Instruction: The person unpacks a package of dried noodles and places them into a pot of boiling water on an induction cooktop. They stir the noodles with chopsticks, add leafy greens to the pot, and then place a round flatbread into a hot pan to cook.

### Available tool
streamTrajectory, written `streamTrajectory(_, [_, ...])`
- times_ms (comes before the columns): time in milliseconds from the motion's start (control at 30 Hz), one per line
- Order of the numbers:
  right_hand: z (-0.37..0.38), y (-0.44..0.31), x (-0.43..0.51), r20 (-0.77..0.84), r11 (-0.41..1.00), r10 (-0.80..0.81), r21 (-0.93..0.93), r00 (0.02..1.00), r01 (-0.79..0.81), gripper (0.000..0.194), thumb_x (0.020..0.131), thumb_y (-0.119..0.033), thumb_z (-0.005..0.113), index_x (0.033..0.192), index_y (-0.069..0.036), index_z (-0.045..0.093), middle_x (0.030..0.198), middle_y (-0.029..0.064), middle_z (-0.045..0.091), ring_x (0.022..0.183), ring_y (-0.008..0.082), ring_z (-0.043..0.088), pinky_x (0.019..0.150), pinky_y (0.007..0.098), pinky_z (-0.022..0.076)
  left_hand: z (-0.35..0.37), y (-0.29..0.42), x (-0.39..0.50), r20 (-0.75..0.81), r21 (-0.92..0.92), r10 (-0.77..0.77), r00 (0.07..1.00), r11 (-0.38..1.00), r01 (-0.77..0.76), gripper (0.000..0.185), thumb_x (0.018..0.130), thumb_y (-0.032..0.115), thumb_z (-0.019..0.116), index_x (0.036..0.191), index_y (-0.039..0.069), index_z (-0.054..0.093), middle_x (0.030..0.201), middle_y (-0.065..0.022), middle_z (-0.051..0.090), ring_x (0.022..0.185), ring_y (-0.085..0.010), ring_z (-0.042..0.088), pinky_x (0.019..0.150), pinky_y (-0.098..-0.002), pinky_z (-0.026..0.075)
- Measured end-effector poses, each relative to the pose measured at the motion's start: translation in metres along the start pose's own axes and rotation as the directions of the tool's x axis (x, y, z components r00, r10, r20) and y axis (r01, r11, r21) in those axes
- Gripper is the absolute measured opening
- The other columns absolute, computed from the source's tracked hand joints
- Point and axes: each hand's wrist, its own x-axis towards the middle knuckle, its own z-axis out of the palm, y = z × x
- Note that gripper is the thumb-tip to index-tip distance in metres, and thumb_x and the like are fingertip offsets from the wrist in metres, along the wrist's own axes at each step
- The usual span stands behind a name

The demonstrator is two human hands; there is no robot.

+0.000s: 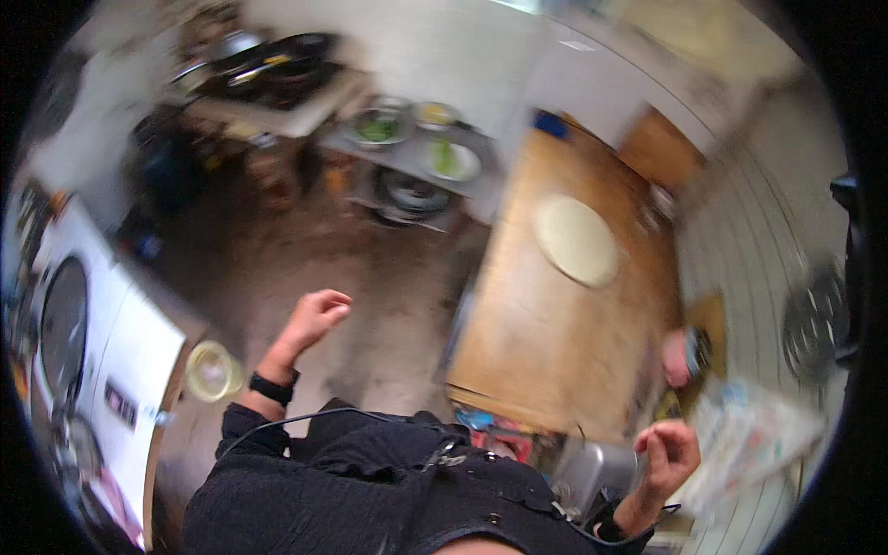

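My left hand (316, 320) hangs over the floor with its fingers curled, and nothing shows in it. Near the metal container (596, 472) at the table's front right corner is my right hand (669, 454); its fingers are curled in too, with no object visible. Each wrist wears a dark band. A wooden-topped table (534, 340) stands ahead to the right. On its far half lies a flat, pale, round sheet (576, 241) that looks like rolled-out dough. Neither hand touches it. The view is blurred.
A grey side table (409, 158) bears plates with green vegetables (378, 128). Beyond it at left is a dark wok (277, 69) on a stove. A white cabinet (132, 347) and a yellowish bucket (214, 371) are at left. A plastic bag (749, 444) lies at right.
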Motion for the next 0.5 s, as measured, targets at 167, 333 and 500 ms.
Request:
streamTrajectory(167, [0.171,-0.001,0.066,0.407,0.970,0.006,0.220,0.913,-0.104,0.013,0.079,0.004,0.062,0.090,0.004,0.056,0.075,0.0143,0.059,0.060,0.0173,0.058,0.053,0.0263,0.0498,-0.098,-0.093,-0.040,-0.012,-0.035,-0.131,0.991,0.991,0.131,0.023,0.082,0.014,0.062,0.102,0.001,0.062,0.096,-0.0139,0.066,0.089,-0.0204,0.063,0.079,-0.0315,0.050])
streamTrajectory(333, [0.328,-0.015,0.113,0.602,0.936,0.055,0.247,0.797,-0.251,0.011,0.078,0.007,0.058,0.089,0.004,0.057,0.075,0.0122,0.061,0.062,0.0151,0.058,0.057,0.0254,0.0492,-0.178,-0.112,-0.046,-0.147,-0.115,-0.187,0.971,0.979,0.171,0.026,0.084,0.016,0.061,0.105,0.001,0.060,0.097,-0.0097,0.065,0.090,-0.0162,0.061,0.079,-0.0297,0.048])
streamTrajectory(500, [0.470,-0.026,0.158,0.799,0.905,0.037,0.228,0.600,-0.360,0.007,0.080,0.000,0.059,0.087,0.002,0.059,0.075,0.0080,0.061,0.065,0.0123,0.057,0.058,0.0237,0.0465,-0.236,-0.131,-0.031,-0.291,-0.231,-0.219,0.931,0.961,0.154,0.027,0.082,0.017,0.063,0.104,0.002,0.060,0.095,-0.0111,0.065,0.089,-0.0181,0.062,0.079,-0.0300,0.048])
